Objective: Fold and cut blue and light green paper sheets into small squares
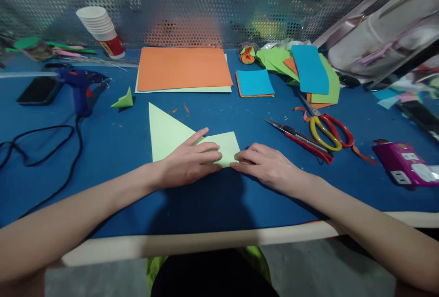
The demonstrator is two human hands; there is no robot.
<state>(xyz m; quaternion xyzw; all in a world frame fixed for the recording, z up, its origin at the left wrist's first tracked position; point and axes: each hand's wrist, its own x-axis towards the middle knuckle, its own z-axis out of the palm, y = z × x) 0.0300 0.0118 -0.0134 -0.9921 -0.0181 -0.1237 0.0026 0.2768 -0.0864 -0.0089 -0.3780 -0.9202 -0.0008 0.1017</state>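
A pale green sheet of paper, folded, lies on the blue table top in front of me. Its left part rises to a sharp point, and its right part is a smaller four-sided flap. Across its middle rests my left hand, fingers spread and laid flat on the paper. My right hand has its thumb and bent fingers closed on the paper's lower right corner. The lower edge of the sheet is partly hidden under my left hand.
Behind the paper lie orange sheets and blue squares. Scissors and a utility knife lie right. A glue gun with its cord, a small folded green piece and stacked paper cups stand left.
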